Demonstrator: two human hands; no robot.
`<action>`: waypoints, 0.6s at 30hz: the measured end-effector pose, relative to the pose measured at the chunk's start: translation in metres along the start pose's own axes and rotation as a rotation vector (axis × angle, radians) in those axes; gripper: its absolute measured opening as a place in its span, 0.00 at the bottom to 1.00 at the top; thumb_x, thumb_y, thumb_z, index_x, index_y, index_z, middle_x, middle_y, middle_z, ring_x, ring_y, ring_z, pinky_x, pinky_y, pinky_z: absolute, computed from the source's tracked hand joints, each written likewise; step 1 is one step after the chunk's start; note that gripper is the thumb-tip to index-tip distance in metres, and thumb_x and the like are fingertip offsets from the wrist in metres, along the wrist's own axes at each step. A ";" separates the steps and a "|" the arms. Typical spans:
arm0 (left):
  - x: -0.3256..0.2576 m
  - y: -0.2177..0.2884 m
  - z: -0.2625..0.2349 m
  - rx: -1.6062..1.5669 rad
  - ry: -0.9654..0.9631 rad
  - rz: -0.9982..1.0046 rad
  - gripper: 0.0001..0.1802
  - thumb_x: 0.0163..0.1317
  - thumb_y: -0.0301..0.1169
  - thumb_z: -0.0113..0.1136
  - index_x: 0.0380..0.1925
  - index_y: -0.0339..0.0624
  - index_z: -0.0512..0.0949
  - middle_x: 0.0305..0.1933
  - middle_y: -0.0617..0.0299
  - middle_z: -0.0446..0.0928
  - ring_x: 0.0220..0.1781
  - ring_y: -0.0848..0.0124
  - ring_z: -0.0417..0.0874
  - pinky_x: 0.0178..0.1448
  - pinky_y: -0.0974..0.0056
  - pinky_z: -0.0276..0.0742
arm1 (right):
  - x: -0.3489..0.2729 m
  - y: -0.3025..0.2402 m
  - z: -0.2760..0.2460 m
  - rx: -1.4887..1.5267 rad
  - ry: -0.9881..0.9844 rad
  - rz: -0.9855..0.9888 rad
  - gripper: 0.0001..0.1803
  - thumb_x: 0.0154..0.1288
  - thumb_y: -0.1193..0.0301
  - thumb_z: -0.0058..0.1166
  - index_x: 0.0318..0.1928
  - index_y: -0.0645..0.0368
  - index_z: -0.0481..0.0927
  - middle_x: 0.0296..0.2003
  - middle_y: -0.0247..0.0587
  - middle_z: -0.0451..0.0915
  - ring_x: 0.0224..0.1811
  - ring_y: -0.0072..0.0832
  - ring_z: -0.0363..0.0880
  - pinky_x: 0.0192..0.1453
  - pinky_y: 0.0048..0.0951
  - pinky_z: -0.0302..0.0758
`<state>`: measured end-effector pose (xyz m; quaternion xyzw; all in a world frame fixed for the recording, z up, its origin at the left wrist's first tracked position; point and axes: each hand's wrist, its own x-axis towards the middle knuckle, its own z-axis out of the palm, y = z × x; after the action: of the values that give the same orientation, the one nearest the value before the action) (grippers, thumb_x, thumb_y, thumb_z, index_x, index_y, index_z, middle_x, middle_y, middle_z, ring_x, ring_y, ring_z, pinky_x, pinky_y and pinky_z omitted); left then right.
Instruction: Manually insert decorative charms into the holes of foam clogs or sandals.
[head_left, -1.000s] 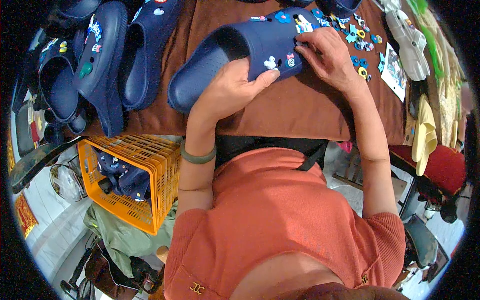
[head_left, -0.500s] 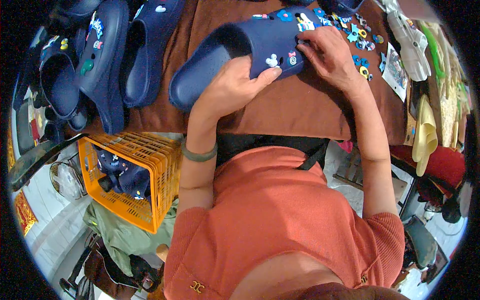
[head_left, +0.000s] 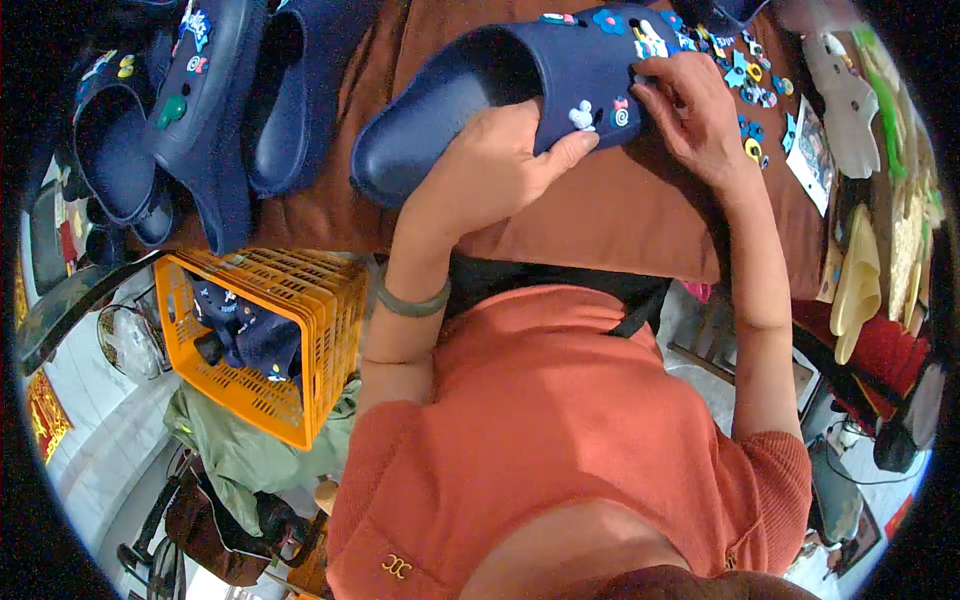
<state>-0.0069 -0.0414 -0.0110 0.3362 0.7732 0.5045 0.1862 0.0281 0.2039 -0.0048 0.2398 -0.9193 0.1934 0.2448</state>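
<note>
A navy-blue clog lies at an angle over the brown cloth, its heel toward the left and its toe to the right. My left hand grips its side rim, fingers inside the shoe and thumb outside beside a white mouse-head charm. A pink-and-white swirl charm and a blue flower charm are on the upper too. My right hand is at the toe, fingertips pinched close to a white figure charm; anything between them is hidden.
More navy clogs with charms stand at the left. Loose charms lie beyond my right hand, near a printed card. An orange crate holding navy clogs is below the table edge. Brown cloth covers the table.
The clog and both hands appear slightly farther right, along with a small shift of the whole view. My right fingertips stay at the toe and my left grip is unchanged.
</note>
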 end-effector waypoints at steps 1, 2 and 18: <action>0.000 -0.002 0.002 -0.020 0.005 0.020 0.18 0.63 0.36 0.61 0.47 0.35 0.78 0.42 0.51 0.83 0.43 0.63 0.83 0.50 0.62 0.76 | -0.001 0.000 0.001 0.007 -0.005 0.016 0.12 0.56 0.74 0.63 0.41 0.58 0.78 0.34 0.41 0.79 0.36 0.38 0.77 0.44 0.35 0.71; 0.000 -0.004 0.002 -0.040 0.010 0.041 0.18 0.64 0.36 0.60 0.48 0.35 0.78 0.42 0.51 0.83 0.44 0.63 0.83 0.51 0.62 0.76 | -0.002 0.001 0.001 0.014 -0.009 0.033 0.12 0.56 0.74 0.63 0.41 0.58 0.78 0.34 0.41 0.79 0.36 0.38 0.77 0.44 0.34 0.71; -0.001 0.002 -0.001 -0.024 0.021 -0.038 0.18 0.61 0.37 0.63 0.44 0.34 0.78 0.42 0.46 0.81 0.41 0.57 0.83 0.47 0.59 0.76 | -0.007 0.008 0.006 0.184 0.236 0.158 0.07 0.61 0.75 0.60 0.40 0.60 0.81 0.31 0.42 0.81 0.31 0.31 0.79 0.36 0.28 0.75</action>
<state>-0.0065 -0.0423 -0.0092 0.3140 0.7751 0.5136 0.1918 0.0268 0.2093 -0.0155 0.1639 -0.8785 0.3224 0.3121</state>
